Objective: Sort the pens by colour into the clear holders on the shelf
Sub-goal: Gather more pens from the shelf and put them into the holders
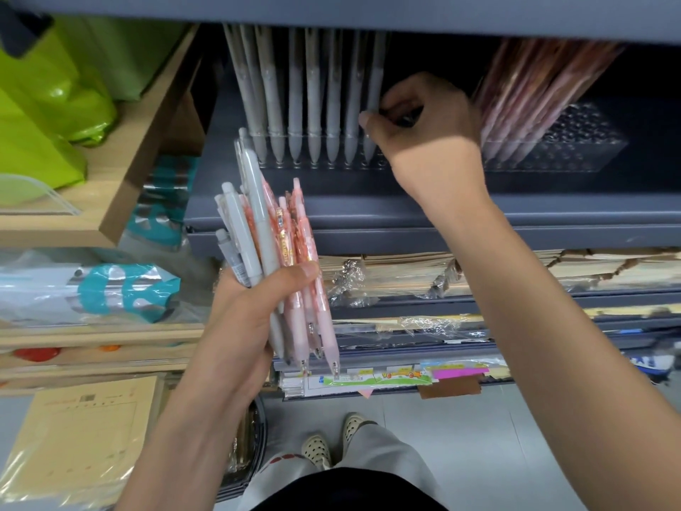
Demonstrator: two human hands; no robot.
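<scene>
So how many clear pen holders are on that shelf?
2. The left holder holds grey pens; the right holder holds pink pens. The right hand may hide more between them.

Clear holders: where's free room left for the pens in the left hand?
The right holder shows empty sockets between the pink pens and its right wall. The shelf lip in front of both holders is bare. Crowded: the left holder has its front row packed with grey pens up to the right hand, which pinches one.
</scene>
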